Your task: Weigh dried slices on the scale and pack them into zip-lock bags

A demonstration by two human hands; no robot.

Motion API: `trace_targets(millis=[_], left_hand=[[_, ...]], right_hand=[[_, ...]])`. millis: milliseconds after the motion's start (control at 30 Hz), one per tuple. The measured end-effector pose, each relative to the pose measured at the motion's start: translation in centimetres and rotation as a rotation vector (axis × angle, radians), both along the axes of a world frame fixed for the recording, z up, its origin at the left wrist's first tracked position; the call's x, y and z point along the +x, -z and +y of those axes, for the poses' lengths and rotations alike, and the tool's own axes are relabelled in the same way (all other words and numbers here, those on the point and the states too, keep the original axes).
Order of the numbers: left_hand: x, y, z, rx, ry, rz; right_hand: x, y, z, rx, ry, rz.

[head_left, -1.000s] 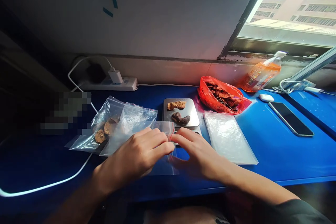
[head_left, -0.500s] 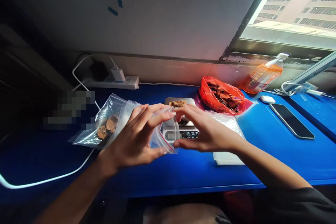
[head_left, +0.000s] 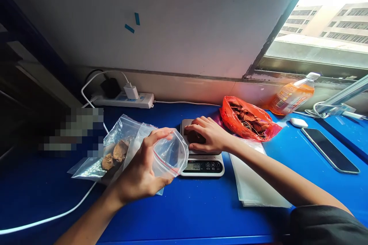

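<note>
My left hand (head_left: pixel 148 166) is closed on a clear zip bag (head_left: pixel 172 153) with a red stripe at its mouth. Thumb and fingers spread the mouth, which faces right toward the digital scale (head_left: pixel 202 174). The display reads 10.0. Over the weighing plate, my right hand (head_left: pixel 208 136) curls its fingers around dark brown dried pieces (head_left: pixel 194 137), which it partly hides. Left of my left hand lie filled clear bags (head_left: pixel 123 120), one with dried brown slices (head_left: pixel 119 151) in it.
A red plastic bag (head_left: pixel 230 111) of dried reddish-brown pieces stands behind flat, stacked clear bags (head_left: pixel 255 180). An orange drink bottle (head_left: pixel 296 95), earbud case (head_left: pixel 298 122) and phone (head_left: pixel 330 150) are at right. A white power strip (head_left: pixel 143 101) and cable (head_left: pixel 57 216) are at left.
My right hand has let go of the zip bag's mouth and moved onto the scale plate, around the dried pieces. My left hand keeps the bag, its mouth now wider. The view has tilted upward.
</note>
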State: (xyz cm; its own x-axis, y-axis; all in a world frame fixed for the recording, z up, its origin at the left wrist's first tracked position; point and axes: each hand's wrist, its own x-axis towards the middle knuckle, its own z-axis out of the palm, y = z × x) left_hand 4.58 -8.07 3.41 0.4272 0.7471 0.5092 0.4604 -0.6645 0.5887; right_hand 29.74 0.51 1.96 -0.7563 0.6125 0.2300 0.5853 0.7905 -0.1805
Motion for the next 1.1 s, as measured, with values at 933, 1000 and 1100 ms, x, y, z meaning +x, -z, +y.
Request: trace_targets(millis=[933, 1000, 1100], left_hand=[[1.2, 1.3, 1.5, -0.267, -0.007, -0.343], [1.3, 1.5, 1.7, -0.209, -0.064, -0.348], [1.6, 1.4, 2.0, -0.044, -0.23, -0.324]], right_hand=[[-6.2, -7.8, -2.4, -0.19, -0.266, 0.433], [-6.0, -7.8, -3.2, -0.115, -0.188, 0.552], [-5.6, -7.3, -4.8, 0.002, 0.015, 0.542]])
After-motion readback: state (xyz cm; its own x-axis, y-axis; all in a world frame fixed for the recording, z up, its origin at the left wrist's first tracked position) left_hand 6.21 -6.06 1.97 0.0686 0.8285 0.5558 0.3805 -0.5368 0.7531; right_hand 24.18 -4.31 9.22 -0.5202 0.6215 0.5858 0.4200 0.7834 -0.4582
